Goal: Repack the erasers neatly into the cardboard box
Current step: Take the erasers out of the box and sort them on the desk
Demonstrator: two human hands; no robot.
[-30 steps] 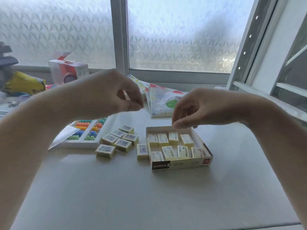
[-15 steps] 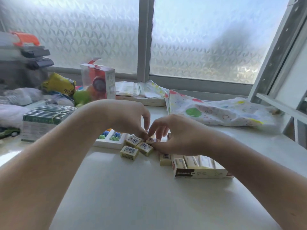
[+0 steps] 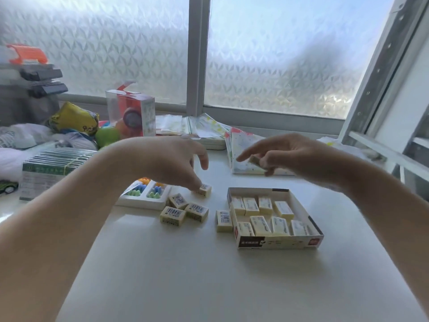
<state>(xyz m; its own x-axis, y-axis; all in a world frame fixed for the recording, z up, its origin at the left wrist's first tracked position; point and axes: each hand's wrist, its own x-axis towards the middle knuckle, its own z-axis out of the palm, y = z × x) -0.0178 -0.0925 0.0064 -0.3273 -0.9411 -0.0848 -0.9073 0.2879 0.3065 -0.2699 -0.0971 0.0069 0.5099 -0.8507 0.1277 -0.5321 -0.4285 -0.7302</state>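
Note:
An open cardboard box (image 3: 281, 243) lies on the white table right of centre, with several pale yellow erasers (image 3: 260, 225) in two rows inside. One eraser (image 3: 223, 221) stands against the box's left wall outside. Three loose erasers (image 3: 183, 209) lie in a cluster to the left. My left hand (image 3: 171, 163) pinches another eraser (image 3: 204, 189) that rests on the table behind the cluster. My right hand (image 3: 290, 154) holds an eraser (image 3: 256, 161) in the air above and behind the box.
A white tray of coloured beads (image 3: 145, 194) sits just left of the loose erasers. Patterned paper bags (image 3: 246, 145) lie behind the box. A stack of green packs (image 3: 46, 168), toys and a clear toy box (image 3: 132, 112) crowd the far left. A metal shelf frame (image 3: 383, 89) rises at right.
Both hands were together over the loose erasers. My right hand has since lifted one eraser up and to the right, above the box; my left hand stays on another eraser.

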